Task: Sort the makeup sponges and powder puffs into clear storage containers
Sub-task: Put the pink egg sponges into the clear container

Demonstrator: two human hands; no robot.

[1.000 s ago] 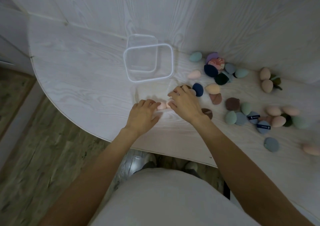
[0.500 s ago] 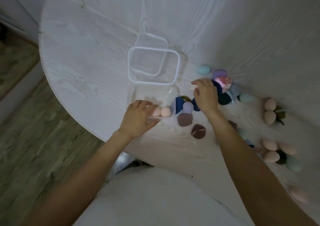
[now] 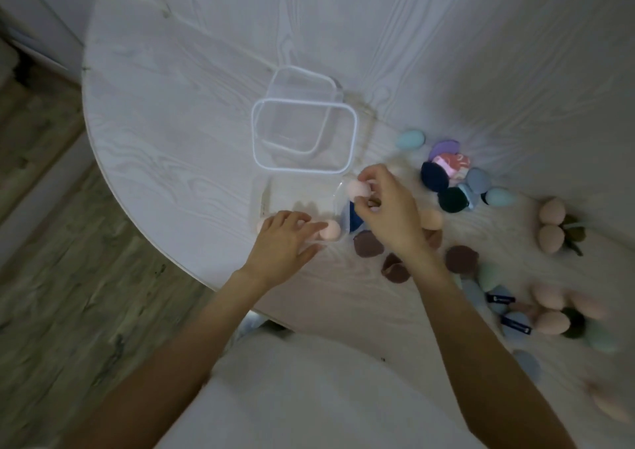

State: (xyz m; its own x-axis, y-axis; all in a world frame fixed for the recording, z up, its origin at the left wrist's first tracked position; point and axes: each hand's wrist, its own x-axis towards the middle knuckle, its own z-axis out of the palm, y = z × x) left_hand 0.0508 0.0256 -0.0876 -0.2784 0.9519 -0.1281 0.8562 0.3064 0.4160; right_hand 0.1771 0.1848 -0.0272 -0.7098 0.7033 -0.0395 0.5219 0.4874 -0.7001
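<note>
The right hand (image 3: 385,213) pinches a pale pink egg-shaped makeup sponge (image 3: 359,188) over the near clear plastic container (image 3: 264,194); the left hand (image 3: 283,242), fingers relaxed and spread, rests on its near rim.

text: none legible | dark tags (image 3: 501,298) on blue puffs (image 3: 515,325); print too blurred (white marks only)

- Tabletop (image 3: 165,111): white wood grain, with a curved near edge.
- Floor (image 3: 62,276): grey-brown planks, beyond the tabletop's left edge.
- Wall (image 3: 446,18): white wood-grain panel along the tabletop's far edge.
</note>
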